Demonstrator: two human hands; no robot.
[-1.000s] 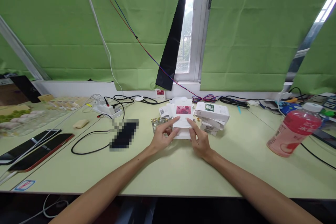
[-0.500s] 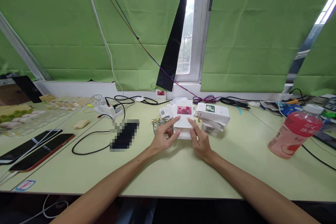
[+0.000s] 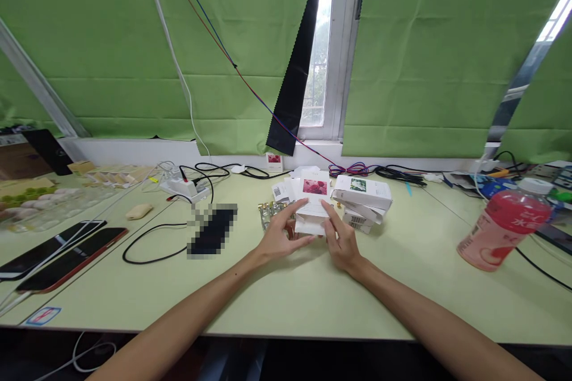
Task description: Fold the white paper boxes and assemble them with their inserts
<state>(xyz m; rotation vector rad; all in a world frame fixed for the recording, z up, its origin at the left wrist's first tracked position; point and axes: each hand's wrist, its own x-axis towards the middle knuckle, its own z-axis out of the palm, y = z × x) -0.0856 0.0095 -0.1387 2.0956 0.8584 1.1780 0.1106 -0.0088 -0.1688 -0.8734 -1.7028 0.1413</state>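
Between my two hands is a small white cardboard box [image 3: 316, 205] with a pink flower picture; the end facing me has its flap loose. My left hand [image 3: 282, 233] grips the box's left side, fingers on top and thumb stretched under the near flap. On the right side, my right hand [image 3: 342, 241] holds it with the index finger on the top face and the thumb near the flap. Small glass bottles with gold caps [image 3: 267, 214] lie just beyond my left hand, partly covered. Right of the box, white cartons [image 3: 364, 193] are stacked, the top one with a green-and-white picture.
A pink drink bottle [image 3: 503, 226] stands at the right. At the left lie phones [image 3: 71, 259], a soap-like beige block [image 3: 139, 211], egg trays [image 3: 40, 208] and a power strip [image 3: 187, 189] with cables. Bundled wires [image 3: 357, 168] run along the back edge below the green blinds.
My left thumb has shifted down and right, below the box's near flap. The box has tilted slightly, and my right hand stays almost where it was.
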